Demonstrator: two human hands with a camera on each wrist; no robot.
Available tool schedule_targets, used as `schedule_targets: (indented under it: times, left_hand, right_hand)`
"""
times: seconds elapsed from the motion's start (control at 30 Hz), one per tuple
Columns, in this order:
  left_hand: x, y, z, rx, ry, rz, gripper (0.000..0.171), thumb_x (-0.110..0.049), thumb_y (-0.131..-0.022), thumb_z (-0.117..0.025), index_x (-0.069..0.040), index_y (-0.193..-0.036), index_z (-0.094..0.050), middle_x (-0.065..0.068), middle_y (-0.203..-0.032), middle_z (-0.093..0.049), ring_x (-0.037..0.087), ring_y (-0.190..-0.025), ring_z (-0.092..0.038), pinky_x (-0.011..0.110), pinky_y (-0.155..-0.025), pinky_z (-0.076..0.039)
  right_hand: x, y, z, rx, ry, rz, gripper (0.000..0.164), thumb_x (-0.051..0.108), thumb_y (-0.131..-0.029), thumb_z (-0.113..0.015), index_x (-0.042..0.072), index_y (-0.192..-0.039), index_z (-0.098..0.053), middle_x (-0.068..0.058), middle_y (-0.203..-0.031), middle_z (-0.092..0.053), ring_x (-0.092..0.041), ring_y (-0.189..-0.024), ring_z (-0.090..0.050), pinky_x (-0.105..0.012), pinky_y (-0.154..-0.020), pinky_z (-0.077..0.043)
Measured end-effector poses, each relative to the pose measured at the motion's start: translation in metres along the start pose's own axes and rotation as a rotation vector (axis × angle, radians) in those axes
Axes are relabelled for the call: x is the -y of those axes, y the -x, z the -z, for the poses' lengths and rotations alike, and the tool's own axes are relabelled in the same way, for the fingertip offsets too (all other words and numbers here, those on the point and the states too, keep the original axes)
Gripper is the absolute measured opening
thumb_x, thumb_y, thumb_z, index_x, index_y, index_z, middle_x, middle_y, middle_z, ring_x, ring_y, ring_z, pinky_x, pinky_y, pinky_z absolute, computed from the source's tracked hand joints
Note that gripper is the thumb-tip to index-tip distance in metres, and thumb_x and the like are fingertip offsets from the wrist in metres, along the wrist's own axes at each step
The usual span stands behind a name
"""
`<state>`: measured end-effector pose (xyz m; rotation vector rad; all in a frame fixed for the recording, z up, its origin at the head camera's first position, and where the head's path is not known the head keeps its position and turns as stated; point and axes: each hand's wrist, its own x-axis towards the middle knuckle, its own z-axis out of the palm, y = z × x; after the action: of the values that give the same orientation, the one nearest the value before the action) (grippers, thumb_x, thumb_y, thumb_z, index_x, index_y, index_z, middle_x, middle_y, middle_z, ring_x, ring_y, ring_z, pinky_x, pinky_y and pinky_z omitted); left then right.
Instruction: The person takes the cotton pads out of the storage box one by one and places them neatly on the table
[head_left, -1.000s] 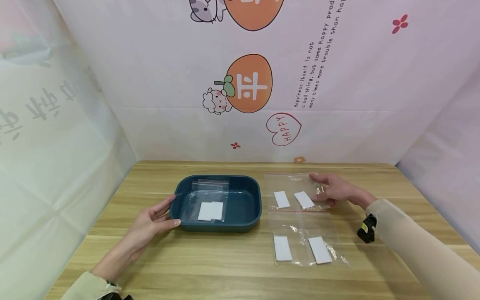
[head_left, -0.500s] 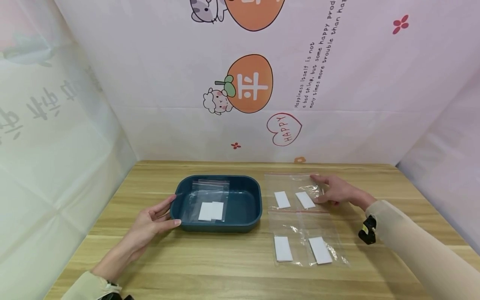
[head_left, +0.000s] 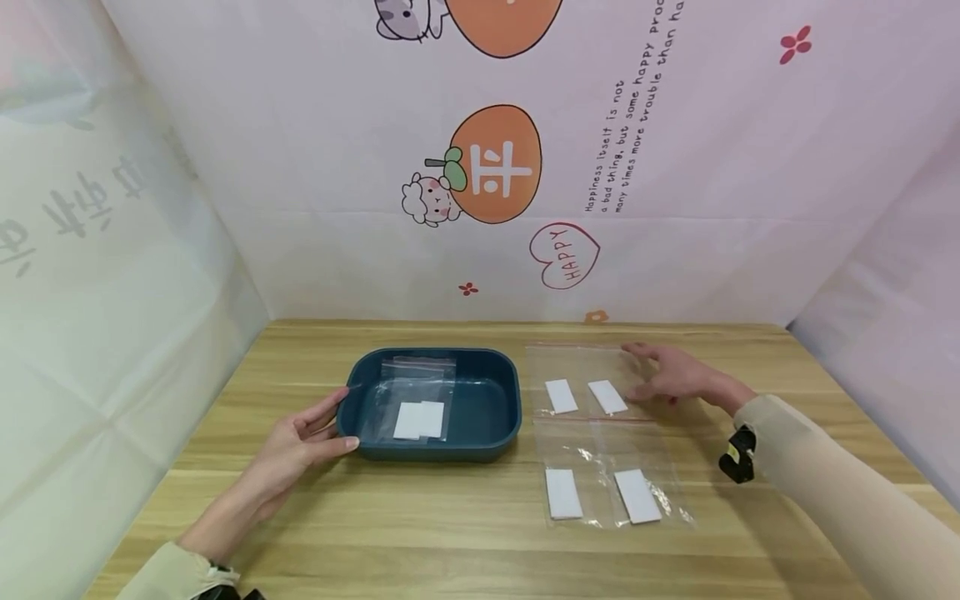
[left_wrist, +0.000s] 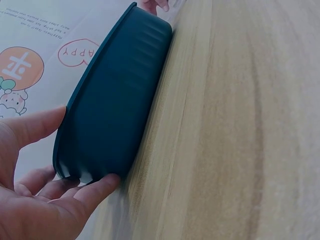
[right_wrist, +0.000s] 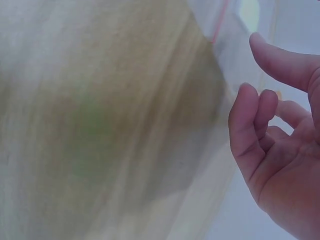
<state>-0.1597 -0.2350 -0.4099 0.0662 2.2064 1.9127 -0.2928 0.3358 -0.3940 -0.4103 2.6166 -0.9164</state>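
My left hand grips the left end of a dark teal plastic basin, its fingers and thumb spread over the end wall. In the left wrist view the basin's side lies between thumb and fingers. Two overlapping clear zip bags with white cards are inside the basin. My right hand is at the right edge of the back right zip bag, which holds a white card. In the right wrist view the right hand's thumb and fingers stand apart, with nothing between them.
To the basin's right, several clear zip bags lie in two rows. A back-row white card and front-row white cards show inside them. The wooden table ends at a printed white cloth behind; pale cloth also hangs on both sides.
The right hand's fingertips have shifted slightly at the bag's right edge and its thumb and fingers look looser. The left hand and basin stay put; the head view shifts a little.
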Motion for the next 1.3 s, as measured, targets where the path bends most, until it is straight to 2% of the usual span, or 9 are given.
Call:
schedule_targets:
  times: [0.1,0.23,0.4,0.53,0.73,0.93,1.1,1.2,1.3]
  left_hand:
    - [0.001,0.0,0.0,0.001,0.005,0.004,0.089,-0.013,-0.095,-0.081,-0.009,-0.167,-0.028,0.016,-0.172,-0.019,0.044,-0.153,-0.026,0.031,-0.11,-0.044]
    - [0.001,0.001,-0.001,0.003,0.007,0.005,0.089,-0.014,-0.095,-0.081,-0.01,-0.167,-0.029,0.017,-0.172,-0.019,0.044,-0.153,-0.026,0.032,-0.11,-0.044]
    - [0.001,0.001,0.0,-0.009,0.0,-0.004,0.089,-0.013,-0.095,-0.081,-0.01,-0.167,-0.029,0.017,-0.172,-0.02,0.044,-0.152,-0.027,0.03,-0.11,-0.043]
    - [0.0,0.002,0.0,-0.015,-0.004,-0.007,0.089,-0.013,-0.095,-0.081,-0.009,-0.167,-0.029,0.017,-0.172,-0.021,0.043,-0.152,-0.028,0.029,-0.109,-0.044]
    - [-0.001,0.002,0.0,-0.008,-0.009,-0.006,0.089,-0.014,-0.095,-0.081,-0.009,-0.167,-0.03,0.017,-0.172,-0.021,0.044,-0.152,-0.028,0.03,-0.109,-0.044]
    - [-0.001,0.0,0.0,-0.007,-0.007,-0.002,0.089,-0.014,-0.095,-0.081,-0.01,-0.167,-0.03,0.017,-0.172,-0.02,0.044,-0.153,-0.027,0.033,-0.111,-0.042]
    - [0.001,0.0,-0.001,-0.012,0.002,0.003,0.089,-0.012,-0.094,-0.081,-0.008,-0.166,-0.03,0.014,-0.172,-0.022,0.042,-0.152,-0.029,0.032,-0.111,-0.041]
    - [0.002,0.0,-0.001,-0.02,0.003,0.005,0.089,-0.011,-0.094,-0.081,-0.007,-0.166,-0.03,0.012,-0.172,-0.024,0.04,-0.153,-0.029,0.03,-0.112,-0.04]
    - [0.001,-0.001,-0.001,-0.023,0.001,0.003,0.089,-0.012,-0.094,-0.081,-0.007,-0.166,-0.03,0.011,-0.172,-0.024,0.039,-0.153,-0.029,0.03,-0.112,-0.04]
  right_hand:
    - [0.005,0.003,0.004,-0.017,-0.002,0.02,0.088,0.015,-0.093,-0.082,-0.001,-0.163,-0.032,-0.042,-0.162,-0.02,-0.018,-0.049,-0.048,-0.041,-0.049,-0.057]
    - [0.015,0.004,0.009,-0.056,-0.008,0.045,0.073,0.011,-0.097,-0.076,-0.004,-0.159,-0.04,-0.042,-0.154,-0.038,-0.017,-0.045,-0.047,-0.042,-0.047,-0.056]
    - [0.038,0.002,0.009,-0.104,-0.044,0.043,0.061,0.013,-0.099,-0.074,-0.006,-0.152,-0.051,-0.031,-0.137,-0.063,-0.018,-0.05,-0.05,-0.039,-0.047,-0.053]
    - [0.065,-0.001,0.002,-0.143,-0.026,0.051,0.052,0.016,-0.099,-0.075,-0.004,-0.144,-0.06,-0.022,-0.122,-0.073,-0.023,-0.056,-0.058,-0.038,-0.048,-0.055]
    - [0.106,-0.006,-0.008,-0.158,0.007,0.111,0.039,0.016,-0.097,-0.077,-0.001,-0.131,-0.07,-0.012,-0.106,-0.076,-0.032,-0.06,-0.064,-0.035,-0.046,-0.053]
    - [0.153,-0.015,-0.02,-0.099,0.012,0.153,0.033,0.018,-0.097,-0.079,0.005,-0.126,-0.075,-0.007,-0.102,-0.076,-0.03,-0.063,-0.065,-0.035,-0.049,-0.054]
    - [0.182,-0.027,-0.041,-0.05,0.006,0.218,0.032,0.018,-0.095,-0.081,0.006,-0.124,-0.076,-0.003,-0.099,-0.076,-0.031,-0.065,-0.068,-0.03,-0.049,-0.053]
    - [0.196,-0.034,-0.055,-0.019,-0.005,0.242,0.034,0.02,-0.095,-0.082,0.006,-0.125,-0.076,-0.002,-0.097,-0.075,-0.028,-0.063,-0.068,-0.03,-0.049,-0.053]
    - [0.208,-0.042,-0.068,0.005,-0.01,0.269,0.037,0.02,-0.094,-0.083,0.005,-0.127,-0.075,-0.002,-0.095,-0.074,-0.031,-0.065,-0.069,-0.032,-0.049,-0.055]
